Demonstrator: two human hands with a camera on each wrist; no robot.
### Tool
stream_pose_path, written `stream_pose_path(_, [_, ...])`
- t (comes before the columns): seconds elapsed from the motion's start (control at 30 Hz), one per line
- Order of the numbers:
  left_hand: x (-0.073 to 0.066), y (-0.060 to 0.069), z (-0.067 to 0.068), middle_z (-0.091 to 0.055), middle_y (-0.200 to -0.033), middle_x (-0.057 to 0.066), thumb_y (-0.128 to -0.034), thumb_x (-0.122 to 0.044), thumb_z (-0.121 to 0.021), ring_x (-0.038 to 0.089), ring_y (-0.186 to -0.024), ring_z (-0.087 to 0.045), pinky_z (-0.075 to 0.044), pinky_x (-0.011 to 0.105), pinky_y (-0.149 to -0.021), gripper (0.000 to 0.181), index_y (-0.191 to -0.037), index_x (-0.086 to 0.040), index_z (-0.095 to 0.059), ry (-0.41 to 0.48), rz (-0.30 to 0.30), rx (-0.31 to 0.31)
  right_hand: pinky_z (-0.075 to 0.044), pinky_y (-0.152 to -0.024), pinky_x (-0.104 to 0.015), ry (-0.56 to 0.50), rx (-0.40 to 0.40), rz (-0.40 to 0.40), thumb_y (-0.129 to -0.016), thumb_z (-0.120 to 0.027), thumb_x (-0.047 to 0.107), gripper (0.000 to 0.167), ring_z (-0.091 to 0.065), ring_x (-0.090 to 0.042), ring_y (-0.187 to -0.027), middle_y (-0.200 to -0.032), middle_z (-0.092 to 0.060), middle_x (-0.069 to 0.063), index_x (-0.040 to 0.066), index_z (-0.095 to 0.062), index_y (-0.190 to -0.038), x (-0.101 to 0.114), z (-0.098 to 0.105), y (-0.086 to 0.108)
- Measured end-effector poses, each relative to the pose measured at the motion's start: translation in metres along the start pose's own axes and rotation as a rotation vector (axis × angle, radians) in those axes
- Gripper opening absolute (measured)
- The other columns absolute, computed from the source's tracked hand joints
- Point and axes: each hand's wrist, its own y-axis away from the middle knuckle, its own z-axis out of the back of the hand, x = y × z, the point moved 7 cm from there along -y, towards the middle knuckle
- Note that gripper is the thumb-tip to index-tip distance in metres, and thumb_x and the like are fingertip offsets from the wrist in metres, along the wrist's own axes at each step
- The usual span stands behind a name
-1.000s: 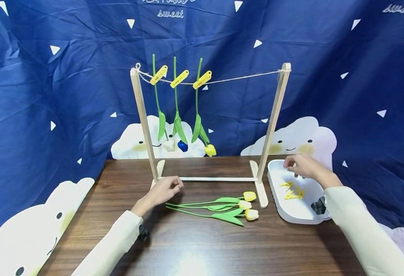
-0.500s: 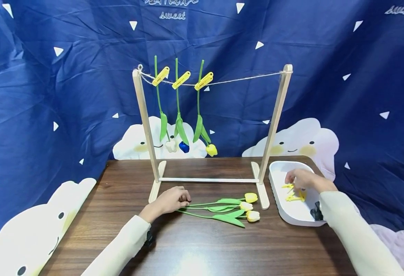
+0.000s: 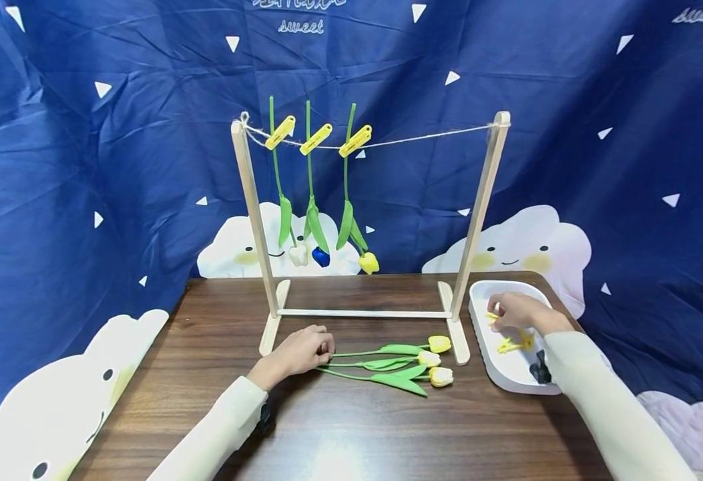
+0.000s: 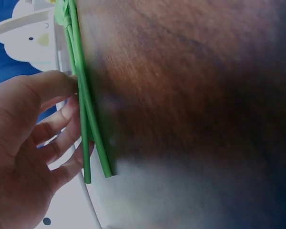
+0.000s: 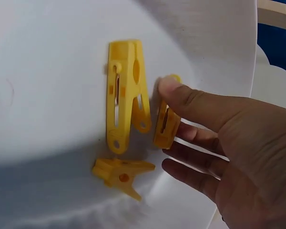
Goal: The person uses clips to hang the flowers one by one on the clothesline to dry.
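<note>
Clip in hand [image 5: 166, 119]: yellow, inside the white tray [image 3: 510, 381], pinched with thumb on one side and fingertips on the other; not visibly lifted out.
Right hand [image 3: 522, 312]: lowered into the tray since a second ago, from hovering above the clips to gripping one; likely the fastener part of a paired pickup.
Longer-looking clip [image 5: 125, 114]: lying just beside the pinched one, apart from it.
Lower clip [image 5: 109, 169]: lying near both; with the others, three in sight at the right wrist, matching the count of tulips lying down.
Lying tulips [image 3: 384, 364]: on the brown surface [image 3: 357, 427] in front of the wooden frame [image 3: 477, 220], blooms toward the tray, stems drawn together toward the left.
Left hand [image 3: 297, 351]: shifted onto the stem ends, from just beside them a second ago; fingers bent against the stems, though with the left wrist view blurred, cannot tell whether pinching or only touching.
Hung tulips [image 3: 314, 227]: unchanged, white, blue and yellow blooms downward, each under a yellow clip.
String [image 3: 429, 137]: tied between the posts, loaded toward the left post only; judged about halfway along, with three up and three down.
</note>
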Motion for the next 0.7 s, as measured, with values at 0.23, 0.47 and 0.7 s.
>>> stream_pose_path(0.23, [0.008,-0.002,0.001,-0.065,-0.089,-0.008,-0.0955,-0.019,-0.066,0.008,-0.078,-0.06,-0.053,0.035,-0.067,0.003,-0.097,-0.019,-0.064,0.062,0.016,-0.078,-0.056,-0.077,-0.043,0.033,0.002,0.002,-0.089,-0.082,0.016,0.027,-0.065,-0.021,-0.08,-0.09,-0.072,-0.01,0.003,-0.07,-0.11,0.004,0.0,-0.005])
stream_pose_path(0.47, [0.007,-0.005,0.008,-0.073,-0.105,0.005,-0.1015,-0.013,-0.064,0.025,-0.103,-0.073,-0.06,0.048,-0.091,0.011,-0.107,-0.01,-0.072,0.194,0.088,-0.071,-0.052,-0.075,-0.042,0.018,-0.031,-0.031,-0.091,-0.077,0.012,0.02,-0.058,-0.022,-0.078,-0.088,-0.066,-0.009,0.002,-0.064,-0.101,0.002,0.005,-0.006])
stream_pose_path(0.7, [0.009,-0.009,0.016,-0.075,-0.105,0.0,-0.1031,-0.018,-0.068,0.02,-0.104,-0.073,-0.059,0.043,-0.092,0.009,-0.107,-0.015,-0.075,0.199,0.142,-0.085,-0.05,-0.07,-0.037,-0.081,-0.059,-0.075,-0.101,-0.055,0.007,0.016,-0.059,-0.023,-0.074,-0.085,-0.062,-0.013,-0.008,-0.053,-0.108,0.001,0.012,-0.002])
